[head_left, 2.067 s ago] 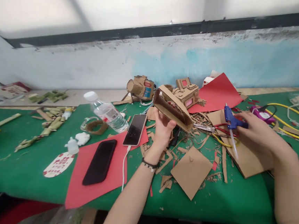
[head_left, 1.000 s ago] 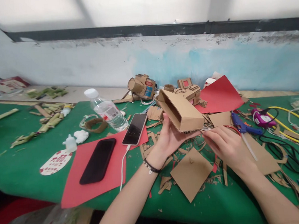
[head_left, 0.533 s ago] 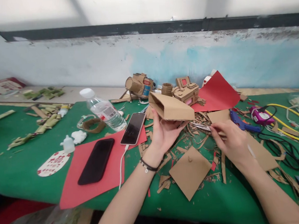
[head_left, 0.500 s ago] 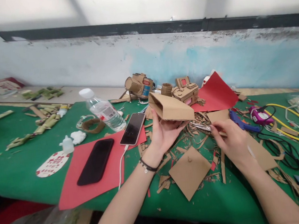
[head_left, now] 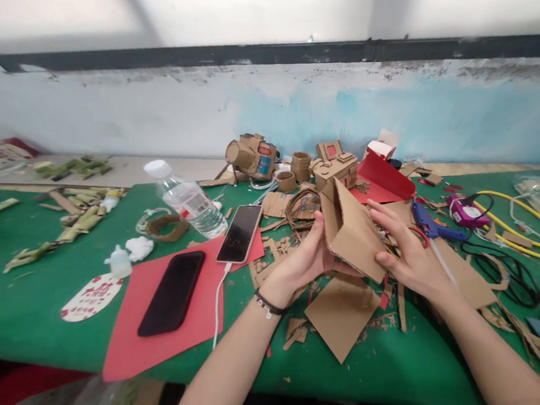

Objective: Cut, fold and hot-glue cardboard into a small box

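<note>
My left hand [head_left: 308, 252] is closed around a folded brown cardboard box [head_left: 358, 231], its thumb along the left wall. The box is tilted, with its open end turned up and toward the left. At the box's right face, my right hand [head_left: 409, 250] has its thumb and fingers spread; the fingertips are at the cardboard, and whether they press on it I cannot tell. Behind that hand shows a red handle loop [head_left: 419, 235], the rest of it hidden. A square cardboard sheet [head_left: 341, 322] lies below the box, among cut scraps.
Two phones [head_left: 171, 293] lie on red paper [head_left: 122, 348] at left, one plugged into a white cable. A water bottle [head_left: 195, 206] stands behind. Cardboard camera models [head_left: 251, 157] line the back. At right are a blue glue gun [head_left: 435, 223], a purple plug block [head_left: 464, 211] and cables.
The box has moved right and toward me and turned, its opening tipping up. My right hand has let go of a silver metal tool and come to the box with fingers spread.
</note>
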A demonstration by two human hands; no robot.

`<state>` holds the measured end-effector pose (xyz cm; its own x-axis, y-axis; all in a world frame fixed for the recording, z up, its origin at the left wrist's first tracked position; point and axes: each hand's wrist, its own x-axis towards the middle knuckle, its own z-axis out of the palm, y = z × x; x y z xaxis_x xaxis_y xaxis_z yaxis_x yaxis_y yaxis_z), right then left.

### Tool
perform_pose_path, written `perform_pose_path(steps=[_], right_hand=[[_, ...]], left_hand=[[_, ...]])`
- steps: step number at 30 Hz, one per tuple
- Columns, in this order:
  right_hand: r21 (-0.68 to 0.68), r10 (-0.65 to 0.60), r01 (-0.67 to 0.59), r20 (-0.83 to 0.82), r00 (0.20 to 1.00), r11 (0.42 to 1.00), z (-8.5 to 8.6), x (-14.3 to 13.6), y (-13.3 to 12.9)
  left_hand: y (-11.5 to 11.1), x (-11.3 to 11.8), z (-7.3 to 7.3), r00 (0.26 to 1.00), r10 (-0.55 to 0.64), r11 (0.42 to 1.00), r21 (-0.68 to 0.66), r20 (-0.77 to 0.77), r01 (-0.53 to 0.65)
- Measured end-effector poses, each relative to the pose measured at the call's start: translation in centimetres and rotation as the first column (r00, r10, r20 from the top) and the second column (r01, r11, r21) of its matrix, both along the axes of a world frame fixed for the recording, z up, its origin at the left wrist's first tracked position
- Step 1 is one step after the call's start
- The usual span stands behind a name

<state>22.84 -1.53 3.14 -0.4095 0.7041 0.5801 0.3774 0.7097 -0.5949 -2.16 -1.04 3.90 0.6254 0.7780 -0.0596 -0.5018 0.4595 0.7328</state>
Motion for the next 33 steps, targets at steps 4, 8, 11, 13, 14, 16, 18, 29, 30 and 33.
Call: perform_pose_path(steps=[4,8,11,13,14,16,18,29,30,33], right_hand=[[-0.039,0.07,-0.069,0.041,0.997,0.997,-0.6,-0.4,0.0],[-0.037,0.155,-0.151,0.121,0.98,0.988,-0.4,0.0,0.1],[-0.019,0.183,-0.182,0.18,0.966,0.983,0.2,0.5,0.2],[0.013,0.179,-0.186,0.206,0.962,0.982,0.6,0.8,0.1],[0.029,0.174,-0.185,0.219,0.96,0.982,0.7,0.9,0.1],[0.046,0.165,-0.182,0.25,0.954,0.982,1.0,1.0,-0.1],[0.051,0.152,-0.172,0.276,0.949,0.984,1.2,1.0,-0.3],[0.182,-0.052,0.015,0.197,0.979,0.983,0.5,0.4,-0.4],[0.172,-0.088,0.062,0.152,0.984,0.983,0.3,0.5,-0.4],[0.042,-0.245,0.247,-0.045,0.968,0.968,0.0,1.1,-0.5]], left_hand=[[-0.5,0.3,0.3,0.992,0.005,1.0,0.004,-0.128,-0.005],[-0.2,-0.1,0.1,0.98,-0.039,0.998,0.04,-0.195,0.048],[0.4,-0.4,-0.4,0.982,-0.07,0.995,0.056,-0.177,0.081],[0.7,-0.5,-0.7,0.983,-0.088,0.993,0.062,-0.159,0.098],[0.9,-0.5,-0.8,0.985,-0.09,0.993,0.064,-0.149,0.101],[1.1,-0.5,-0.9,0.987,-0.091,0.993,0.064,-0.131,0.1],[1.2,-0.4,-1.0,0.99,-0.09,0.994,0.054,-0.109,0.096],[0.9,0.2,-0.6,0.968,0.027,0.996,0.088,-0.251,-0.005],[0.8,0.3,-0.6,0.956,0.064,0.994,0.1,-0.286,-0.037],[0.8,0.5,-0.5,0.913,0.161,0.983,0.141,-0.375,-0.116]])
